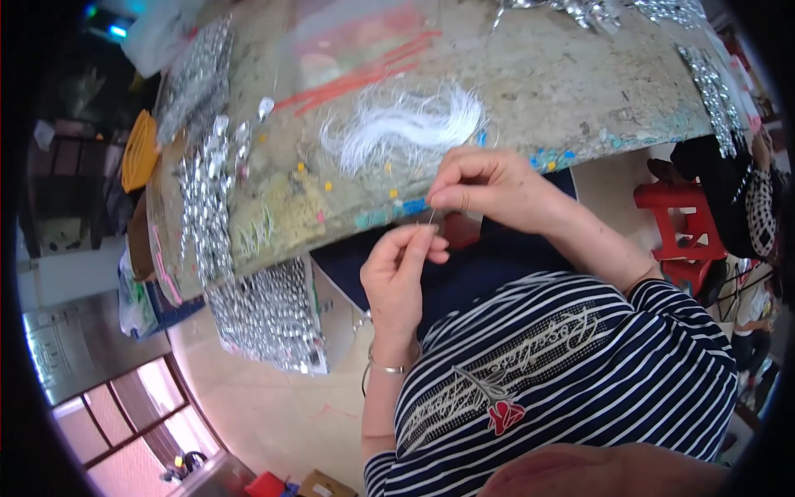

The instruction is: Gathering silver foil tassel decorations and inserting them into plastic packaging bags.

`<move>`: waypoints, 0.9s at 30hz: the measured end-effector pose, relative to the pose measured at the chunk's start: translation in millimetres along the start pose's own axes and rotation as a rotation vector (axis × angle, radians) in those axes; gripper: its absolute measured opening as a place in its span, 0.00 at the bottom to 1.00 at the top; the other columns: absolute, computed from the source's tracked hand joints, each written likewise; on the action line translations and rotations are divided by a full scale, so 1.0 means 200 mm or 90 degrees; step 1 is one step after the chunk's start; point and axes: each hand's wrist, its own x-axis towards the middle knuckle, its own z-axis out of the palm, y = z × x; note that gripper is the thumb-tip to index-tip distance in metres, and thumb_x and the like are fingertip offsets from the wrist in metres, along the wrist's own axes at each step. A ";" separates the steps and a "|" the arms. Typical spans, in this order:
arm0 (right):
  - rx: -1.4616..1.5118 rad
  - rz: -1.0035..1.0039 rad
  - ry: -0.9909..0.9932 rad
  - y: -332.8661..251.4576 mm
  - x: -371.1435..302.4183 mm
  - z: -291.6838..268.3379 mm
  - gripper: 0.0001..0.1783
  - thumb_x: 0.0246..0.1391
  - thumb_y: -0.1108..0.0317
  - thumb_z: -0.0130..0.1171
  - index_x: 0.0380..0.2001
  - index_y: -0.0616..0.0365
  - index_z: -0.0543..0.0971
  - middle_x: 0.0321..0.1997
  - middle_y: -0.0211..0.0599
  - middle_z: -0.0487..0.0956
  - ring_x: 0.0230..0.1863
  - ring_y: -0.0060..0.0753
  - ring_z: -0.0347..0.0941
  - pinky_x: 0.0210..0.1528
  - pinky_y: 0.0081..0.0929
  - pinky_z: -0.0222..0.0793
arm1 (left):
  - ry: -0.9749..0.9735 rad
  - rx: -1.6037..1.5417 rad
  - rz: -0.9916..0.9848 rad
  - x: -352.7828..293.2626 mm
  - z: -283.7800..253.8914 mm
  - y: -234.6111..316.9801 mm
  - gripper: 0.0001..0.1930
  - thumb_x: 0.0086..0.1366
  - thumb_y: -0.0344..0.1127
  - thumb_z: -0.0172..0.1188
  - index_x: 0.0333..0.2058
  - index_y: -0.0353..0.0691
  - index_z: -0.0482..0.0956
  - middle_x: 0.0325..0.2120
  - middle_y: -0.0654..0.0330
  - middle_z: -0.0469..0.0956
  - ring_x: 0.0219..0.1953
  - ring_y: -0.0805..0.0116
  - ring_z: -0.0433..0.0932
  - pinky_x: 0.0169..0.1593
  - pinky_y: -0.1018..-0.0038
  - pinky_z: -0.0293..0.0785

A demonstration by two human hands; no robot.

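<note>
Over the near edge of the worktable, both of my hands pinch a thin white thread, which runs as a short line between them. My right hand is closed on its upper end, thumb and forefinger pressed together. Below it, my left hand is closed on the lower end, a bracelet on its wrist. A loose bundle of white threads lies on the table just beyond my right hand. Whether a needle or other tiny piece sits in my fingertips is too small to tell.
The worn table has a paint-spotted edge. Strings of silver beads lie at the left, and more silver strings hang below. Red strips lie beyond the threads. At right are a red stool and another person.
</note>
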 end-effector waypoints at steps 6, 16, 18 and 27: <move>0.054 0.064 0.008 0.01 -0.02 -0.03 0.09 0.53 0.63 0.65 0.32 0.57 0.83 0.33 0.28 0.78 0.38 0.18 0.73 0.42 0.20 0.68 | -0.008 0.032 0.009 -0.01 0.03 0.02 0.06 0.66 0.28 0.56 0.36 0.30 0.79 0.27 0.57 0.80 0.26 0.74 0.77 0.35 0.80 0.74; -0.005 -0.011 -0.003 -0.01 -0.05 0.00 0.11 0.55 0.61 0.62 0.33 0.59 0.82 0.33 0.34 0.77 0.39 0.25 0.74 0.43 0.22 0.69 | 0.005 -0.046 -0.009 -0.02 0.05 0.00 0.08 0.67 0.28 0.55 0.38 0.27 0.77 0.29 0.52 0.81 0.29 0.68 0.80 0.39 0.75 0.78; -0.082 -0.098 -0.026 0.01 -0.05 0.01 0.08 0.56 0.66 0.61 0.32 0.59 0.82 0.33 0.33 0.78 0.37 0.24 0.75 0.41 0.22 0.70 | -0.006 -0.029 0.012 -0.01 0.05 0.00 0.08 0.67 0.28 0.56 0.37 0.27 0.77 0.29 0.51 0.81 0.30 0.67 0.80 0.39 0.75 0.78; -0.106 -0.229 -0.001 0.03 -0.07 0.06 0.07 0.56 0.67 0.60 0.31 0.61 0.82 0.30 0.32 0.76 0.22 0.22 0.73 0.20 0.19 0.68 | 0.030 -0.029 0.000 -0.05 0.05 -0.02 0.05 0.66 0.27 0.55 0.33 0.30 0.77 0.26 0.55 0.79 0.26 0.73 0.75 0.33 0.79 0.73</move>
